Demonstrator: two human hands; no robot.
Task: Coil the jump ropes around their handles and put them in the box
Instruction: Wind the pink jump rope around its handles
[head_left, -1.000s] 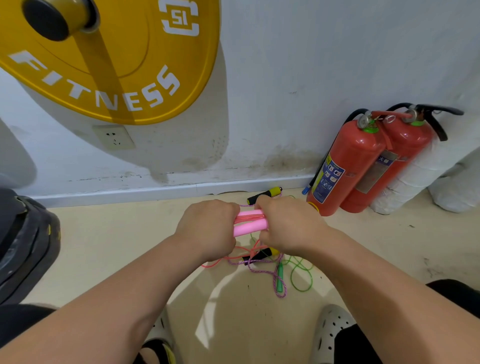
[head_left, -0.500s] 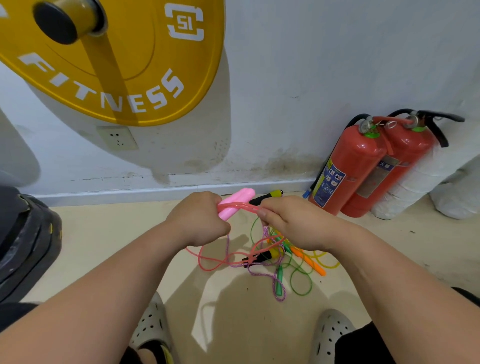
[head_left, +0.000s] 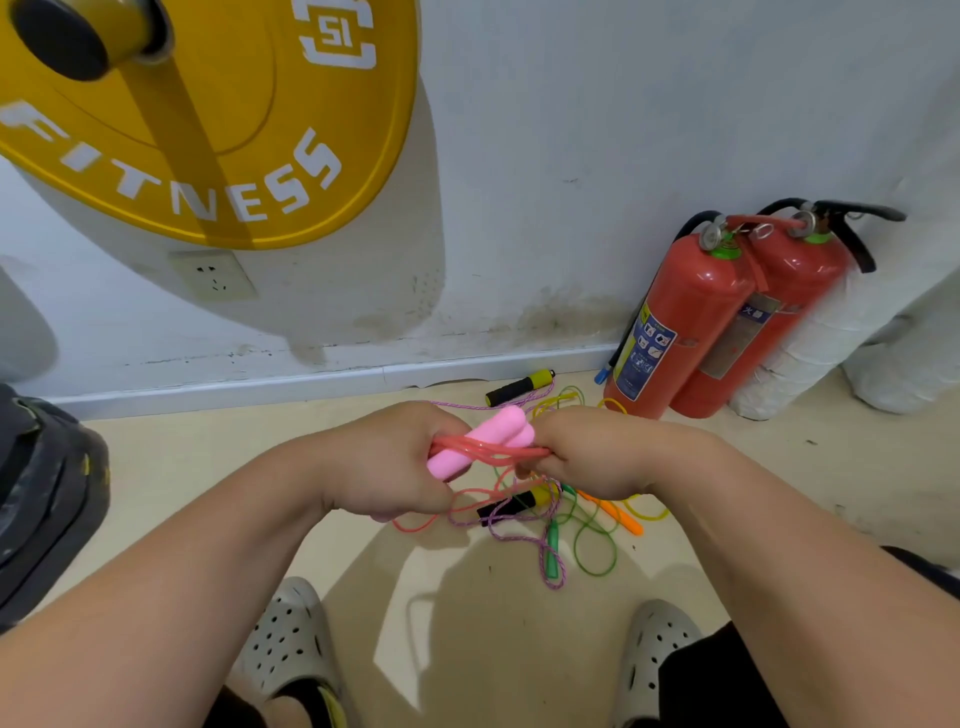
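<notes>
Left hand (head_left: 384, 467) grips handles (head_left: 506, 423), right hand (head_left: 597, 452) pinches rope (head_left: 488, 451) (forearms converging).

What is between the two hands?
Two pink handles, crossed by pink rope loops, lie between the left hand and right hand in the head view.

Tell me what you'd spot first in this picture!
The big yellow round weight plate with white FITNESS lettering fills the top left. In the middle, the left hand grips two pink foam jump-rope handles while the right hand pinches their pink plastic cord. Two red metal fire extinguishers stand by the wall at right.
</notes>
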